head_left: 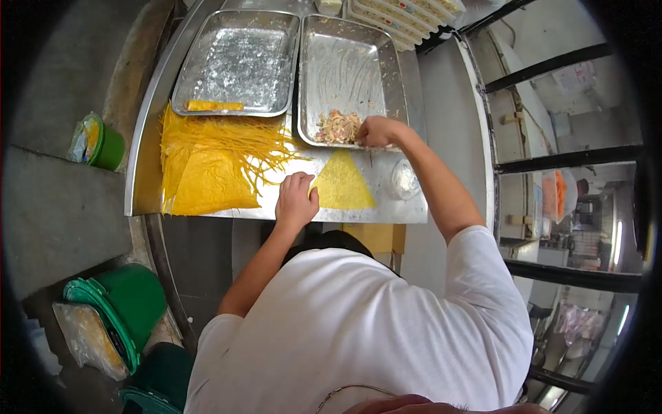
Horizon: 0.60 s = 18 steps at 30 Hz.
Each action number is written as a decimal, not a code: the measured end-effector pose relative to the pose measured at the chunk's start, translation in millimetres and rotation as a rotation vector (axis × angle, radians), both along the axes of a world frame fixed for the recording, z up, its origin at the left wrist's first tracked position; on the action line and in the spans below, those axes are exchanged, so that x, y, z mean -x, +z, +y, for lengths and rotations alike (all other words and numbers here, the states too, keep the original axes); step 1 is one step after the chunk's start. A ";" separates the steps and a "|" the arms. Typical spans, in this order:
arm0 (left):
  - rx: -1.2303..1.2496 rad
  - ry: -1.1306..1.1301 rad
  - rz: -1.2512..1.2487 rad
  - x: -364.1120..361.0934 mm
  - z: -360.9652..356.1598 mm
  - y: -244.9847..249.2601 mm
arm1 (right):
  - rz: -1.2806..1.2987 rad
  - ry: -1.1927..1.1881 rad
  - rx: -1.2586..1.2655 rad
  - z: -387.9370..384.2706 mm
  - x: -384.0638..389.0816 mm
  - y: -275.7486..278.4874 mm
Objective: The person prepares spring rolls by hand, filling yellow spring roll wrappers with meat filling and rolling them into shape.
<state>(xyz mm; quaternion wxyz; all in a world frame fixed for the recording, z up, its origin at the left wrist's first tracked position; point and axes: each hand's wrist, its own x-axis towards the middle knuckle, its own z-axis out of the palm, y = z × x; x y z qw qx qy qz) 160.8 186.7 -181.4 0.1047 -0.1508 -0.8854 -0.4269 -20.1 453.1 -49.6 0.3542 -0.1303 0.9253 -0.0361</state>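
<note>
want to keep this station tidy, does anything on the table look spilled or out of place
Yes: the yellow strips by the left tray lie tangled, with loose ends straying over the table; that looks messy beside the flatter sheets. I see no clear spill.

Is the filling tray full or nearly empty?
Nearly empty: the tray shows mostly bare, smeared metal, with one small heap of filling at its near end, beside the right hand.

Steel table (pixel 147 183) with two trays (pixel 345 65), yellow sheets (pixel 214 183) and a bowl (pixel 405 179).
</note>
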 end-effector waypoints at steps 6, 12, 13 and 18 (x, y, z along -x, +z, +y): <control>0.040 -0.018 0.009 2.4 -2.5 -2.5 | -0.320 -0.393 0.442 11.0 19.6 15.2; 0.030 0.014 0.024 3.9 -0.5 -7.8 | -0.494 -0.660 1.013 24.4 -17.4 8.5; 0.032 0.013 0.029 2.9 -0.4 -7.1 | -0.526 -0.673 1.111 20.2 -31.4 10.2; 0.044 0.026 0.050 2.9 1.0 -4.4 | -0.446 -0.403 0.932 -0.4 -92.9 -15.8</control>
